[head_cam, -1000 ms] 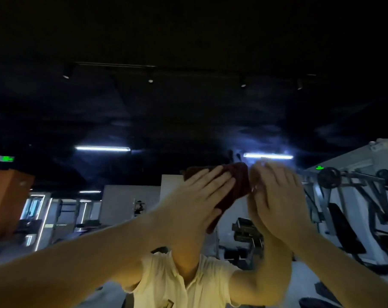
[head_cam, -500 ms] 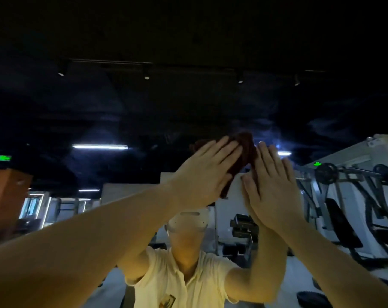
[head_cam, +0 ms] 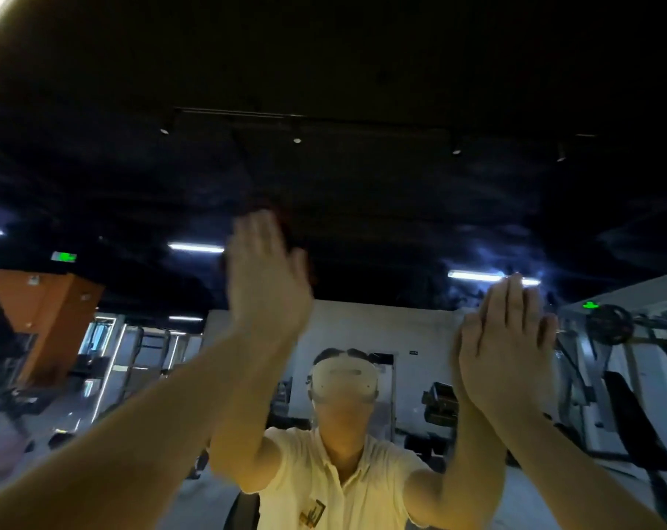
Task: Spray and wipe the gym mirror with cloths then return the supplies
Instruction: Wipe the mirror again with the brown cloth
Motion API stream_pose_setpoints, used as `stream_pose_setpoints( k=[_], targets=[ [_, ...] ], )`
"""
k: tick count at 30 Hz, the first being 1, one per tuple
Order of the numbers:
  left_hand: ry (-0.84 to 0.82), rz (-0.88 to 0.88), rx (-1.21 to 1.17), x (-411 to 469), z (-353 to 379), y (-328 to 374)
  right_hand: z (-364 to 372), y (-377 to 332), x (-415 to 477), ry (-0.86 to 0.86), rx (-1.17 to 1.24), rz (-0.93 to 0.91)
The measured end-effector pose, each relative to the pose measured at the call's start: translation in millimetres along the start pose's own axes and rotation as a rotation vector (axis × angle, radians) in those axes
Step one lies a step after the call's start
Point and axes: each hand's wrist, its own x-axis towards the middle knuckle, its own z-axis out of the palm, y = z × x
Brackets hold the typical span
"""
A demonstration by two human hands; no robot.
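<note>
My hands have parted: my left hand (head_cam: 267,273), fingers flat, presses the dark red cloth (head_cam: 282,221) leftward across the mirror (head_cam: 362,185) to wipe; my right hand (head_cam: 508,338) lies spread on the glass, likely for balance.

The mirror (head_cam: 362,177) is glossy glass, its sheen dulled by a hazy, streaky film toward its right edge. The cloth (head_cam: 282,220) is dark red fabric, matt, too blurred to tell its weave. Reflected in the glass are a pale, matt fabric shirt (head_cam: 324,483), a smooth white plastic headset (head_cam: 343,380), painted metal machine frames (head_cam: 626,361) and a matt orange panel (head_cam: 45,319).
</note>
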Motion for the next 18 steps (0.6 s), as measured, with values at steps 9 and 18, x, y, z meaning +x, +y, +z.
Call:
stream_pose_setpoints(
  k=[9,18],
  targets=[
    [-0.161,0.541,0.029,-39.7,-3.8,-0.7,-8.7,2.8,-1.7,-0.022,0.038,-0.017],
    [0.009,-0.239,0.041,-31.5,-11.7,-68.3,-13.4,-9.7,-12.3,-0.045,0.086,0.013]
  ],
)
